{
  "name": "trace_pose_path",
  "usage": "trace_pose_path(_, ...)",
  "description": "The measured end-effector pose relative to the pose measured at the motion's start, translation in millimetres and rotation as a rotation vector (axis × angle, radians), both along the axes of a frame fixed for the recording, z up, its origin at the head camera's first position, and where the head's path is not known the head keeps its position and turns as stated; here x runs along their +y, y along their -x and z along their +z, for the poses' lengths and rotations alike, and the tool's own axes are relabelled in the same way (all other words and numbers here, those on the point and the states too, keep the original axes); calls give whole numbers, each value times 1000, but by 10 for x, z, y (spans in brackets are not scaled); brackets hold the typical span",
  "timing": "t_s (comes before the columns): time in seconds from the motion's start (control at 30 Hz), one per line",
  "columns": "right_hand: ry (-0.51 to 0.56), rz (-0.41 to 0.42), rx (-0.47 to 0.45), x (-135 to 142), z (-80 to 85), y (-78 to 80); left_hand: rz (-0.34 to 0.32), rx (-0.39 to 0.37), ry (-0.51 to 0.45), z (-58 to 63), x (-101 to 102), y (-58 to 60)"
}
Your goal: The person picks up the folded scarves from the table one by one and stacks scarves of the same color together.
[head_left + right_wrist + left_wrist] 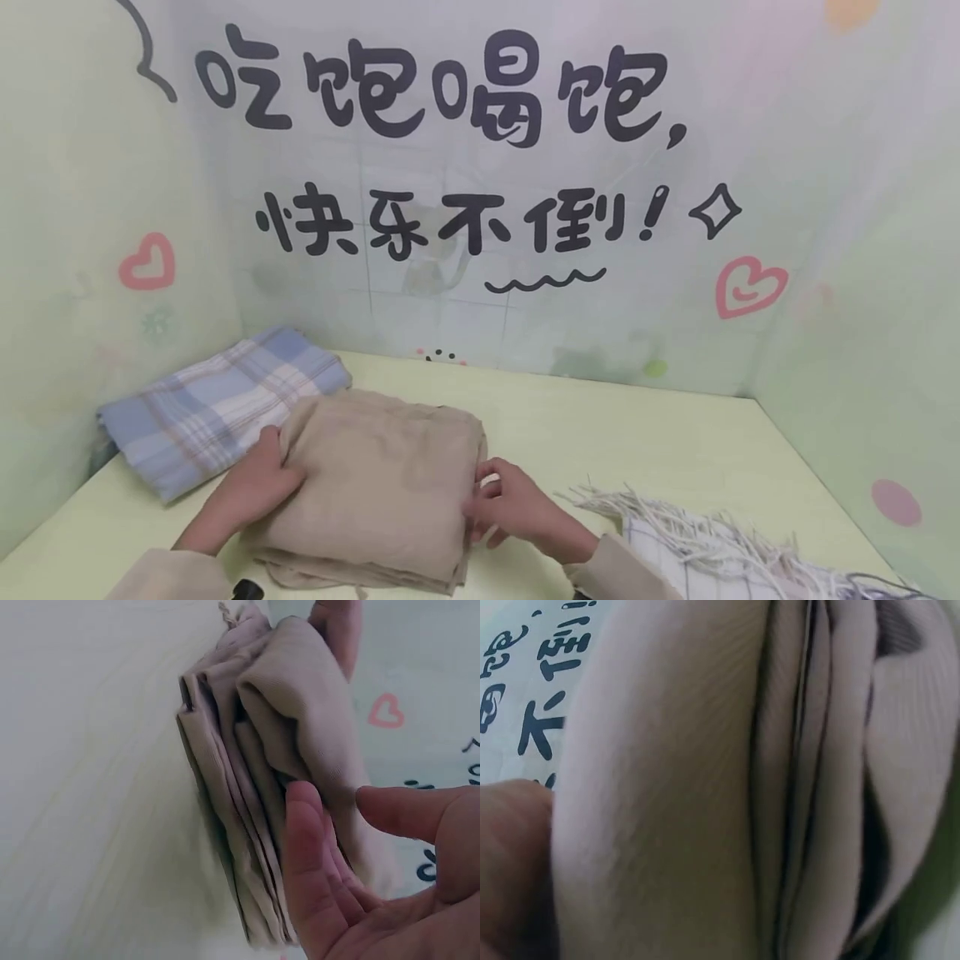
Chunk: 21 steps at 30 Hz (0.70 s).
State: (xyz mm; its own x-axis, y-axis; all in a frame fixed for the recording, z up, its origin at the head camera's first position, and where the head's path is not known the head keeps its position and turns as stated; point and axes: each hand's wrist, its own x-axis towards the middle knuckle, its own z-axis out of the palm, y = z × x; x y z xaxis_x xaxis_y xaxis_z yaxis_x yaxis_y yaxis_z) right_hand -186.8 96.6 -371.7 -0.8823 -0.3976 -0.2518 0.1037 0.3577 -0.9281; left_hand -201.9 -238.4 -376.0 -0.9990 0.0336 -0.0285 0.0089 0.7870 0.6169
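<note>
A thick folded beige scarf (375,492) lies between my two hands, with a short twisted fringe strand (225,613) at one end. My left hand (258,483) grips its left side, thumb over the top. Filling the left wrist view are the scarf's stacked layers (660,780), beside the blurred thumb (514,855); the left fingers are hidden there. On the opposite side my right hand (517,508) pinches the edge. In the right wrist view, the thumb (405,810) is at the top layer and the fingertips (304,814) are at the folds in the side.
A folded blue and white plaid cloth (232,400) lies at the back left, partly behind the beige scarf. At the front right is a white checked scarf (675,550) with long fringe. Printed walls (465,325) enclose the pale table (637,450) on three sides.
</note>
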Motion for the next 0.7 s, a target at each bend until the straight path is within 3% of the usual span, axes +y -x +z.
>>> trace_pose_path(0.1, 18, 15, 0, 233, 99, -55, 50, 93, 102, 87, 55, -10)
trace_pose_path(0.2, 30, 6, 6, 477, 164, -101, 78, 147, 146, 156, 135, -36)
trace_pose_path(0.43, 3, -59, -25, 944, 258, -179, 88, 203, 70, 223, 436, -83)
trace_pose_path(0.6, -16, -102, -18, 1198, 246, -238, 90, 312, 43, 273, 711, -101)
trace_pose_path(0.7, -19, -122, -8, 1295, 231, -269, 44, 350, -10, 295, 900, -87)
